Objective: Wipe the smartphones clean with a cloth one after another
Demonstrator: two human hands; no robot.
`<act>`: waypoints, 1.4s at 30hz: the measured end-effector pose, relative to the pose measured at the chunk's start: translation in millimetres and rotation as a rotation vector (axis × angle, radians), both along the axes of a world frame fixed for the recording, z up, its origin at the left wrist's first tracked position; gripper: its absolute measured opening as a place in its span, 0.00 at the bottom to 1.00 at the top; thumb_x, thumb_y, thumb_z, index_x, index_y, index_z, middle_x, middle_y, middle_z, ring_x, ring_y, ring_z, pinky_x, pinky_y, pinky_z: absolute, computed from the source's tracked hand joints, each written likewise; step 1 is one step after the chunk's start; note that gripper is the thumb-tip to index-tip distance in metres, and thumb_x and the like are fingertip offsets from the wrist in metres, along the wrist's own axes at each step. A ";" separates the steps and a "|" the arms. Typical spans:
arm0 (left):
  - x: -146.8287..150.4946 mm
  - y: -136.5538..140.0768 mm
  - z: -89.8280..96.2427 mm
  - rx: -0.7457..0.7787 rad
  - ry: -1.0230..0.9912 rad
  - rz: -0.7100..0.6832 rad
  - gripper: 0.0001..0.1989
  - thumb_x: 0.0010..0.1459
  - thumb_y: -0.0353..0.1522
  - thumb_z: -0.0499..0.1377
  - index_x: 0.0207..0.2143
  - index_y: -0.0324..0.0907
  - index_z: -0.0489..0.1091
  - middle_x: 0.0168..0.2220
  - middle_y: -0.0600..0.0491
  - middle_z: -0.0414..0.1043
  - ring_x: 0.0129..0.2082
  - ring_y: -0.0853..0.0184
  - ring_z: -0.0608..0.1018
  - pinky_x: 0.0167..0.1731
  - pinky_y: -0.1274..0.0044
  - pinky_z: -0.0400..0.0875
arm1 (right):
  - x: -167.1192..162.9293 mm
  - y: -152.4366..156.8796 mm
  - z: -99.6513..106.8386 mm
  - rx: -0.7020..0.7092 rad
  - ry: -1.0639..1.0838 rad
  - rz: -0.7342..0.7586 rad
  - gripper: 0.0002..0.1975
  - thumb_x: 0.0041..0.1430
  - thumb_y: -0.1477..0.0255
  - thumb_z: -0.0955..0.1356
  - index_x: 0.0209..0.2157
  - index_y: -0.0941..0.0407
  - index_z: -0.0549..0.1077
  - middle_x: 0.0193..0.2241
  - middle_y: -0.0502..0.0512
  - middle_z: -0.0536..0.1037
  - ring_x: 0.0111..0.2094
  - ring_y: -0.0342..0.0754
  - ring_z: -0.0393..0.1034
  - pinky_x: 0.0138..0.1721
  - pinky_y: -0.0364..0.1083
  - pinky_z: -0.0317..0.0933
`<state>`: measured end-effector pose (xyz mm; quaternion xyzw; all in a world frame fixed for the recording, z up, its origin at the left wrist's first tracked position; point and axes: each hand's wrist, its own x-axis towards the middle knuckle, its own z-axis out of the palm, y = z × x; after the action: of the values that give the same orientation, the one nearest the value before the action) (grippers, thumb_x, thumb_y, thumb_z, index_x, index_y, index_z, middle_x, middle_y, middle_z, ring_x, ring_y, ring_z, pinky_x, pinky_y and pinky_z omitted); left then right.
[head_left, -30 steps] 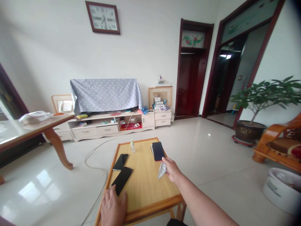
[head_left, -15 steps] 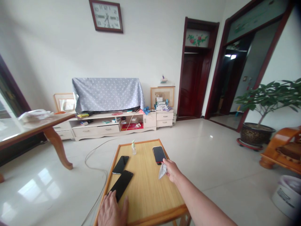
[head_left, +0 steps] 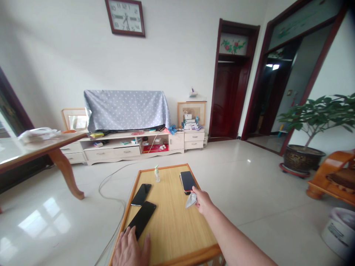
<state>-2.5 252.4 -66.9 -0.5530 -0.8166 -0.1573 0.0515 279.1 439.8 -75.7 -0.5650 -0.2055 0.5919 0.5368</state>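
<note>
On the small wooden table [head_left: 172, 229], my left hand [head_left: 131, 247] lies flat with fingers spread, its fingertips on the near end of a black phone [head_left: 142, 218]. A second dark phone [head_left: 141, 194] lies just beyond it. My right hand [head_left: 203, 199] is closed round a crumpled light grey cloth [head_left: 191, 200]. Its thumb and fingertips meet the near edge of another phone [head_left: 188, 181] at the table's right side; an edge beneath suggests something stacked under it. Whether the fingers also grip that phone is unclear. A small clear pump bottle [head_left: 157, 174] stands upright near the far edge.
A cable [head_left: 111, 181] runs across the tiled floor left of the table. Further left is a larger wooden table [head_left: 63, 142] with a plastic bag on it. Along the wall stands a low white cabinet [head_left: 111, 153]. To the right are a potted plant [head_left: 303, 157] and a white bucket [head_left: 340, 231].
The grey cloth has shifted slightly up and left in my right hand. Both hands stay in nearly the same places, and the phones have hardly moved.
</note>
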 end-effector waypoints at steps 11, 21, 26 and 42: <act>-1.0 -0.4 -2.0 0.019 -0.008 -0.012 0.35 0.62 0.48 0.45 0.63 0.32 0.58 0.65 0.38 0.61 0.70 0.50 0.56 0.68 0.63 0.50 | -3.0 -15.3 4.3 -0.004 0.030 -0.023 0.19 0.57 0.56 0.73 0.27 0.56 0.70 0.13 0.47 0.68 0.10 0.38 0.52 0.15 0.40 0.39; 0.7 -5.1 -2.6 0.007 -0.123 0.041 0.36 0.65 0.47 0.46 0.67 0.31 0.52 0.69 0.36 0.53 0.71 0.52 0.52 0.67 0.62 0.50 | -62.2 -107.8 0.9 -0.050 0.331 0.143 0.12 0.59 0.60 0.69 0.33 0.55 0.72 0.19 0.47 0.72 0.14 0.38 0.55 0.17 0.39 0.45; -2.2 -3.7 -3.4 -0.034 -0.134 0.069 0.37 0.64 0.45 0.49 0.67 0.30 0.50 0.70 0.34 0.52 0.71 0.50 0.53 0.66 0.61 0.51 | -95.1 -151.4 13.1 -0.071 0.493 0.241 0.11 0.55 0.63 0.71 0.35 0.55 0.74 0.26 0.51 0.78 0.19 0.41 0.64 0.19 0.40 0.51; -24.3 44.1 23.2 -0.135 -0.088 -0.048 0.32 0.57 0.45 0.56 0.61 0.39 0.60 0.57 0.39 0.70 0.57 0.46 0.70 0.53 0.62 0.61 | -91.1 -157.1 29.7 -0.056 0.430 0.321 0.12 0.51 0.63 0.73 0.33 0.56 0.75 0.29 0.53 0.79 0.24 0.43 0.68 0.17 0.39 0.48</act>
<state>-26.9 296.6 -43.7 -0.5671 -0.8134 -0.1273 -0.0257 188.0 282.6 -46.0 -0.4013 -0.1573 0.7813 0.4514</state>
